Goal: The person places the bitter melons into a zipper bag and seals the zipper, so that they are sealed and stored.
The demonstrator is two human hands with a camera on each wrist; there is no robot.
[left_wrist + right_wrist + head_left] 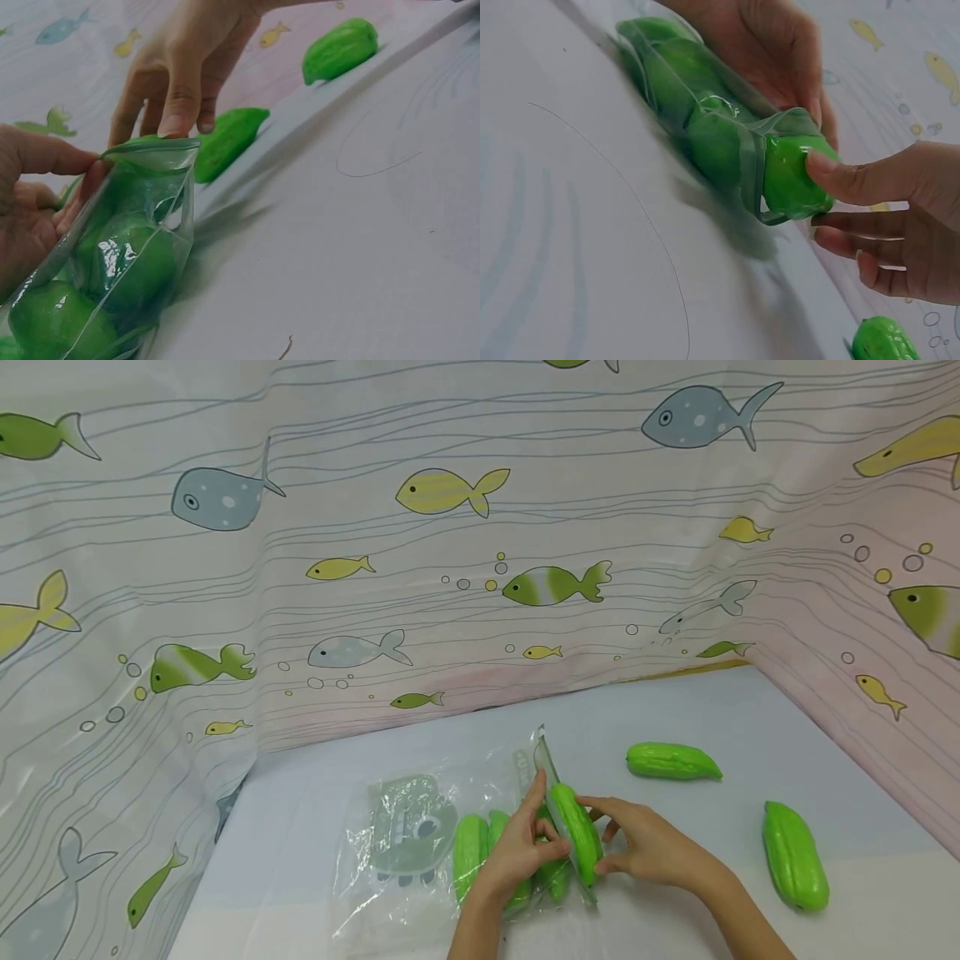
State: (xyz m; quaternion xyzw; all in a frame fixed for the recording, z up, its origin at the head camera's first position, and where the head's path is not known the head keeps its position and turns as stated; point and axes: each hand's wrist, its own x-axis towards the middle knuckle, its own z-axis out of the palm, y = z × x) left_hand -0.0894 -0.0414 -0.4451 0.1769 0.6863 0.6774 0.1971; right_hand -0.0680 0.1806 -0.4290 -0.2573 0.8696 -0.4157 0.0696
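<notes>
A clear zip bag with a cartoon print lies on the table, several ridged green toy vegetables, cucumber-like in shape, inside it. My left hand pinches one edge of the bag's mouth and keeps it apart. My right hand holds another green toy vegetable between thumb and fingers at the bag's opening. In the right wrist view this vegetable is partly inside the bag's rim, with my right thumb on its near end. Its far end is hidden in the bag.
Two more green toy vegetables lie loose on the white table: one at the back right, one at the far right. A fish-patterned curtain stands behind and on both sides.
</notes>
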